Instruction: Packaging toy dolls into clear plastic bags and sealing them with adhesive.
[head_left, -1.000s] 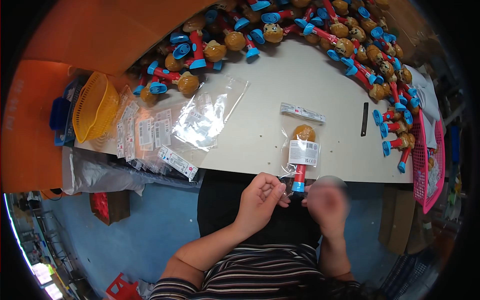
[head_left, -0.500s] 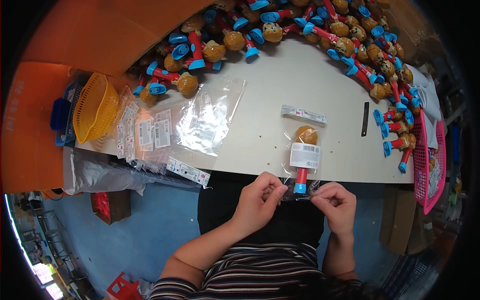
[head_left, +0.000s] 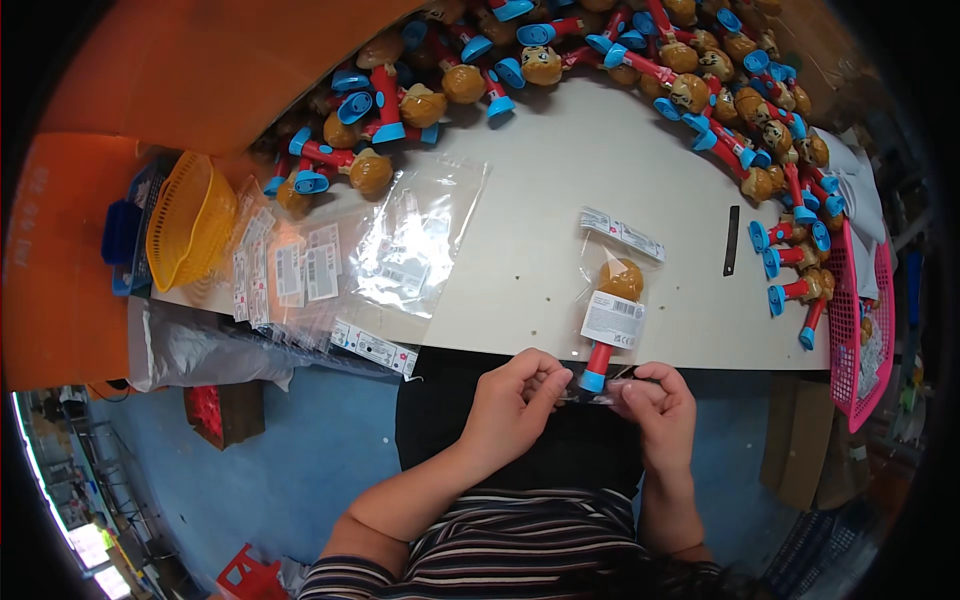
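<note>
A clear plastic bag (head_left: 572, 300) lies at the table's front edge with a toy figure (head_left: 600, 362) inside it. The figure has a round brown head, a red stem and a blue base, and its base points toward me. A white printed label covers its middle, and a printed header strip crosses the bag's far end. My left hand (head_left: 518, 400) is closed, thumb against forefinger, on the near left corner of the bag. On the near right corner, my right hand (head_left: 655, 408) pinches the film, its fingers curled.
Many similar toy figures (head_left: 690, 90) are heaped along the back and right. Flat clear bags (head_left: 410, 250) with labels overlap at the left, near a yellow basket (head_left: 190, 220). A pink basket (head_left: 858, 330) stands at the right edge, and a dark strip (head_left: 731, 240) lies nearby.
The bagged figure has tilted, its head end shifting right. My right hand has moved slightly left, closer to the figure's base. The left hand stays nearly in place.
</note>
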